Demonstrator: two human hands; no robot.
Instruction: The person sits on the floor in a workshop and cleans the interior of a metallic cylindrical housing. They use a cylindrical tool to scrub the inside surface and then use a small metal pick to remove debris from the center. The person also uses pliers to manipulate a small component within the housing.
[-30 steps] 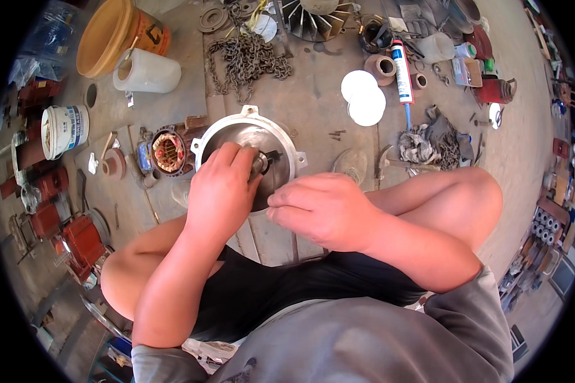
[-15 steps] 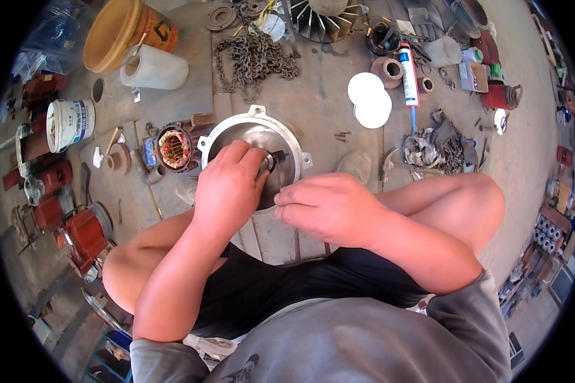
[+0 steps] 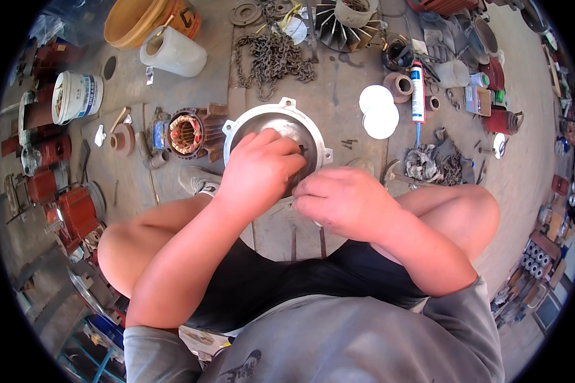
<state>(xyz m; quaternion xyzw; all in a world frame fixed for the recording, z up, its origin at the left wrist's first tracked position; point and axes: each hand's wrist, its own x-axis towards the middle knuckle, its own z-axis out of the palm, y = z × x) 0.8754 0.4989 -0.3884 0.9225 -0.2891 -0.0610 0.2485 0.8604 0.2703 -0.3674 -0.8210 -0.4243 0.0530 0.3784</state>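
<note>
A round metal end cover with bolt lugs sits between my legs, its hollow side up. My left hand reaches into it with curled fingers, covering most of its centre; what the fingers grip, if anything, is hidden. At the near right rim is my right hand, thumb and fingers pinched together. Whatever lies in that pinch is too small or hidden to name. Just left of the cover, a motor stator with copper windings lies on its side.
Beyond the cover lies a heap of rusty chain. To the right are white discs, a sealant tube, a hammer and crumpled rags. Buckets and red motor parts line the left side.
The view has shifted, so the floor items sit further right. My left hand now covers the cover's centre, where a hub and a dark piece showed. The thin rod near my right fingers is no longer visible.
</note>
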